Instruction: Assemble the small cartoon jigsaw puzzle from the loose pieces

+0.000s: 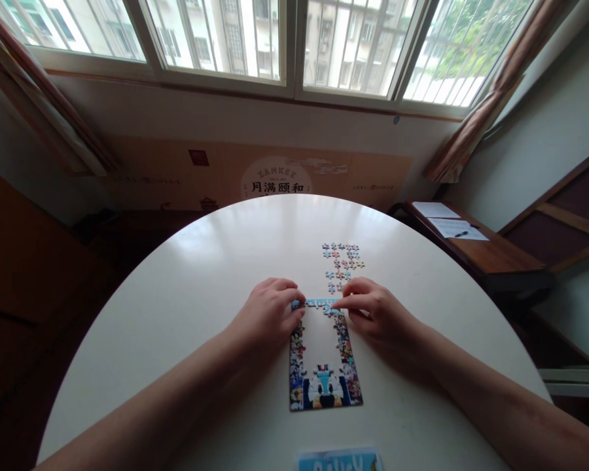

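Observation:
A partly assembled jigsaw puzzle (297, 386) lies flat on the table. Its joined border surrounds a bare middle, and a blue cartoon dog face shows at the near end. My left hand (272, 307) rests at the far left corner, fingertips on the border and thumb apart from them. At the far right corner, my right hand (377, 311) touches the light-blue top strip (319, 303) with an outstretched index finger. Its other fingers are bent. Loose puzzle pieces (344, 263) lie in rough rows just beyond the right hand.
The round white table (177, 294) fills the middle of the view. A blue box or booklet (341, 460) with white lettering is cut off at the near edge. To the right, papers (454, 227) and a pen (462, 234) lie on a wooden surface. Windows stand behind.

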The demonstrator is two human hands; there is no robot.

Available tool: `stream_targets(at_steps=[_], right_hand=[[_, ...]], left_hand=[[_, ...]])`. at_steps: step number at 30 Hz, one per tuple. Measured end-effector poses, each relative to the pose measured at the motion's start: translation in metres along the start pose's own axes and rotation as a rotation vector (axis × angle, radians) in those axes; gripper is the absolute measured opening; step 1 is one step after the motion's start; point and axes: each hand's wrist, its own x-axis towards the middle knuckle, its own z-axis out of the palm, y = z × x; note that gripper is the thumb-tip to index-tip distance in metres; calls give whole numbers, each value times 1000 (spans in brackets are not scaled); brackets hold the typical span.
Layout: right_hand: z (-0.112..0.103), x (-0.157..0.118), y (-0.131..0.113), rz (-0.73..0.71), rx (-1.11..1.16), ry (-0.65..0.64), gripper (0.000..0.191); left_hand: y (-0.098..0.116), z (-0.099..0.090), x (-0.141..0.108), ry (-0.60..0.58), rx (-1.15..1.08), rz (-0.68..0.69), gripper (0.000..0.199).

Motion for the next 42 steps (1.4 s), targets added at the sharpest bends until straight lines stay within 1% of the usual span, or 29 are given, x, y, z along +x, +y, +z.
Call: stream_targets(at_steps=[8,13,18,20,22,25,26,28,31,34,36,39,42], right_hand=[[2,1,-6,61,-45,-90,25],[2,4,-12,92,-95,-121,26],[5,6,-16,110,-184,-156,29],[4,5,-16,87,-190,-115,29],[3,4,-16,62,-180,-13,32],[-1,2,-16,67,-180,159,40],[-2,2,-16,73,-186,189,41],[-4,2,-15,74,-202,205,44],[-3,1,-14,43,-225,153,48],[0,-1,-13,-3,-275,61,51],[2,-1,-13,-15,-315,-16,49],[4,-1,-14,4,-337,-138,40],[4,1,-15,29,-336,-191,36]], left_hand=[[-4,3,0,19,-5,22,15],[-1,2,0,8,-9,5,14],[-1,1,0,15,4,16,15],[-1,1,1,10,9,16,15],[-1,0,1,4,9,14,15],[-1,0,1,-9,6,10,16],[-1,0,0,-10,6,10,17],[-2,1,0,-5,5,15,17],[-4,2,0,8,1,27,16],[-5,2,0,17,0,43,16],[-5,2,1,17,6,53,16],[-4,1,1,7,7,43,16],[-4,0,0,-3,1,21,17]])
